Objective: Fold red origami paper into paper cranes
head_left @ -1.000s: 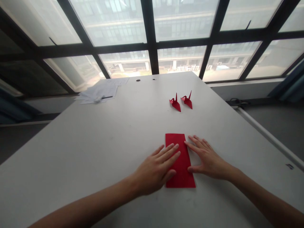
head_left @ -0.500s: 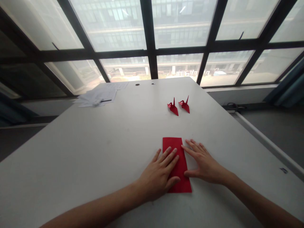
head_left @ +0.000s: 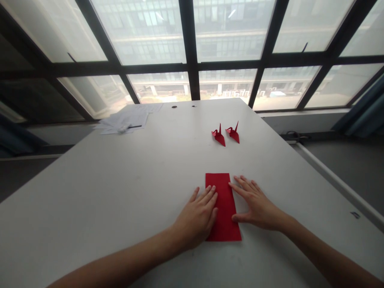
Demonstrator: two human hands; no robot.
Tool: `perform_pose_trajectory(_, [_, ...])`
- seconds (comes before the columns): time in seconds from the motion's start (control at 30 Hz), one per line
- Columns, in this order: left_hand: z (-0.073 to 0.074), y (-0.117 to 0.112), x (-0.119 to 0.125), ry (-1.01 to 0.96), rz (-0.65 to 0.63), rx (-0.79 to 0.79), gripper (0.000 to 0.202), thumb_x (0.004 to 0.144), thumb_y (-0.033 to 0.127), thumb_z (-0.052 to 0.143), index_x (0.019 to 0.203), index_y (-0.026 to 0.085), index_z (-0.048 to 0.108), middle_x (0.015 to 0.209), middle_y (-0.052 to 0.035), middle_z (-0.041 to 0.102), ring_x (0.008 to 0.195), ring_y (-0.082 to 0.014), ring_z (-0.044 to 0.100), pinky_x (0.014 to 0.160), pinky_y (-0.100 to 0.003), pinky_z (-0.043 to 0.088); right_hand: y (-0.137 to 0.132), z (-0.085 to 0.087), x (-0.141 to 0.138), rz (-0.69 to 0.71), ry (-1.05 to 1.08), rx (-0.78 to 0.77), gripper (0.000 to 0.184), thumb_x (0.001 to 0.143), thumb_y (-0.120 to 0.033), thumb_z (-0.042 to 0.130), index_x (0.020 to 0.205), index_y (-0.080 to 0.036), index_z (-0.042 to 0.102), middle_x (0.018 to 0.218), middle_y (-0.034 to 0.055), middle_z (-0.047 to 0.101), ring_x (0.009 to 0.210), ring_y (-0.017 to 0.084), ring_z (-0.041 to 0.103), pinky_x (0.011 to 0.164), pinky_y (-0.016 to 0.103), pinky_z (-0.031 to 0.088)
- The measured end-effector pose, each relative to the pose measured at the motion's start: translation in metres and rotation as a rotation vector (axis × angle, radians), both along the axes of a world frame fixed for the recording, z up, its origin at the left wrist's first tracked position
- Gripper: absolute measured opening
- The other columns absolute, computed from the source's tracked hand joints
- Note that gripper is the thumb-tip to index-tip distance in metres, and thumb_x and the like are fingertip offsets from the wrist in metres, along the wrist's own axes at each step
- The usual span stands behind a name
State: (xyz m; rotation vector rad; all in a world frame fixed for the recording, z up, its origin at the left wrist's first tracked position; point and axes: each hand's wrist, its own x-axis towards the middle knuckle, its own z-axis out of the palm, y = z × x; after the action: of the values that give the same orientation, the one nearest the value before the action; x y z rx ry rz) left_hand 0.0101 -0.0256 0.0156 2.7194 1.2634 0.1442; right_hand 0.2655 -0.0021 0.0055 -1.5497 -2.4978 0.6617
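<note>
A red sheet of paper [head_left: 226,208], folded to a tall rectangle, lies flat on the white table [head_left: 120,188] in front of me. My left hand [head_left: 198,216] rests on its left side, palm down, fingers stretched out over the paper and the thumb drawn in beside them. On the opposite side my right hand [head_left: 256,204] is open, its index fingertip and thumb tip touching the right edge while the other fingers spread on the tabletop. Neither hand grips the sheet. Part of the paper's left edge is hidden under my left hand.
Two red paper cranes, a left one [head_left: 219,136] and a right one [head_left: 233,133], stand beyond the sheet. Loose white papers [head_left: 126,119] lie at the far left with a dark pen [head_left: 134,127] on them. Large windows [head_left: 225,36] rise behind the table.
My left hand has slid left across the red paper, uncovering its middle, and its thumb has drawn in towards the fingers. My right hand stays at the right edge.
</note>
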Motion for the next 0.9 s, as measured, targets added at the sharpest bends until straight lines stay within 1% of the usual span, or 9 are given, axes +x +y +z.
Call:
perform_pose_trajectory(0.07, [0.005, 0.001, 0.008, -0.016, 0.053, 0.034, 0.046, 0.106, 0.029, 0.030, 0.146, 0.014, 0.046, 0.155, -0.0120, 0.044, 0.147, -0.0254, 0.034, 0.122, -0.050, 0.020, 0.000, 0.003, -0.001, -0.011, -0.004, -0.009, 0.102, 0.071, -0.057, 0.077, 0.157, -0.025, 0.032, 0.167, 0.0108, 0.014, 0.154, 0.030, 0.006, 0.123, 0.054, 0.009])
perform_pose_trajectory(0.17, [0.011, 0.002, 0.017, -0.041, 0.106, 0.088, 0.033, 0.101, 0.026, 0.041, 0.125, 0.017, 0.063, 0.139, -0.0118, 0.058, 0.132, -0.0281, 0.049, 0.113, -0.048, 0.036, -0.001, 0.009, -0.002, -0.028, 0.014, -0.044, 0.101, 0.072, -0.060, 0.076, 0.156, -0.024, 0.033, 0.167, 0.0112, 0.015, 0.154, 0.030, 0.006, 0.123, 0.054, 0.008])
perform_pose_trajectory(0.27, [0.014, 0.002, 0.020, -0.026, 0.132, 0.116, 0.024, 0.098, 0.023, 0.046, 0.110, 0.018, 0.067, 0.118, -0.0117, 0.064, 0.110, -0.0276, 0.058, 0.098, -0.045, 0.046, 0.001, 0.010, -0.003, -0.036, 0.057, -0.077, 0.089, 0.079, -0.064, 0.067, 0.154, -0.026, 0.038, 0.167, 0.0101, 0.018, 0.154, 0.030, 0.008, 0.123, 0.056, 0.009])
perform_pose_trajectory(0.37, [0.011, 0.000, 0.020, -0.002, 0.122, 0.138, 0.027, 0.097, 0.023, 0.048, 0.119, 0.016, 0.062, 0.117, -0.0130, 0.064, 0.107, -0.0289, 0.058, 0.095, -0.045, 0.048, 0.003, 0.008, -0.005, -0.088, 0.143, -0.030, 0.067, 0.090, -0.056, 0.058, 0.148, -0.026, 0.046, 0.162, 0.0104, 0.032, 0.153, 0.030, 0.019, 0.122, 0.058, 0.014])
perform_pose_trajectory(0.5, [0.006, -0.004, 0.015, -0.027, 0.079, 0.143, 0.032, 0.098, 0.022, 0.049, 0.128, 0.015, 0.057, 0.133, -0.0129, 0.059, 0.118, -0.0289, 0.055, 0.102, -0.045, 0.046, 0.007, 0.009, -0.005, -0.218, 0.354, 0.139, 0.042, 0.096, -0.044, 0.050, 0.129, -0.022, 0.064, 0.147, 0.0123, 0.054, 0.139, 0.027, 0.045, 0.117, 0.049, 0.034])
perform_pose_trajectory(0.6, [0.001, -0.007, 0.009, -0.058, 0.051, 0.136, 0.034, 0.098, 0.024, 0.049, 0.130, 0.015, 0.057, 0.139, -0.0128, 0.056, 0.124, -0.0288, 0.053, 0.106, -0.044, 0.044, 0.011, 0.019, -0.006, -0.317, 0.479, 0.282, 0.032, 0.096, -0.039, 0.048, 0.107, -0.020, 0.072, 0.127, 0.0129, 0.066, 0.121, 0.028, 0.059, 0.106, 0.046, 0.045])
perform_pose_trajectory(0.67, [-0.002, -0.008, 0.003, -0.076, 0.008, 0.137, 0.038, 0.098, 0.023, 0.050, 0.135, 0.015, 0.053, 0.142, -0.0128, 0.055, 0.129, -0.0288, 0.052, 0.111, -0.044, 0.042, 0.014, 0.027, -0.011, -0.342, 0.567, 0.263, 0.031, 0.096, -0.037, 0.046, 0.101, -0.020, 0.072, 0.113, 0.0114, 0.071, 0.107, 0.027, 0.065, 0.094, 0.044, 0.052])
perform_pose_trajectory(0.77, [-0.006, -0.004, -0.009, -0.086, -0.105, 0.125, 0.042, 0.100, 0.023, 0.049, 0.141, 0.015, 0.049, 0.146, -0.0118, 0.053, 0.136, -0.0268, 0.049, 0.118, -0.044, 0.034, 0.020, 0.034, -0.025, -0.270, 0.646, 0.101, 0.028, 0.094, -0.028, 0.046, 0.098, -0.020, 0.072, 0.096, 0.0078, 0.075, 0.090, 0.025, 0.069, 0.080, 0.038, 0.055])
perform_pose_trajectory(0.9, [0.001, 0.009, -0.030, -0.066, -0.304, 0.097, 0.040, 0.103, 0.023, 0.044, 0.143, 0.020, 0.047, 0.151, -0.0089, 0.049, 0.144, -0.0231, 0.040, 0.122, -0.043, 0.028, 0.024, 0.027, -0.045, -0.011, 0.529, 0.091, 0.030, 0.088, -0.012, 0.046, 0.096, -0.021, 0.073, 0.098, 0.0057, 0.073, 0.093, 0.021, 0.066, 0.088, 0.035, 0.052])
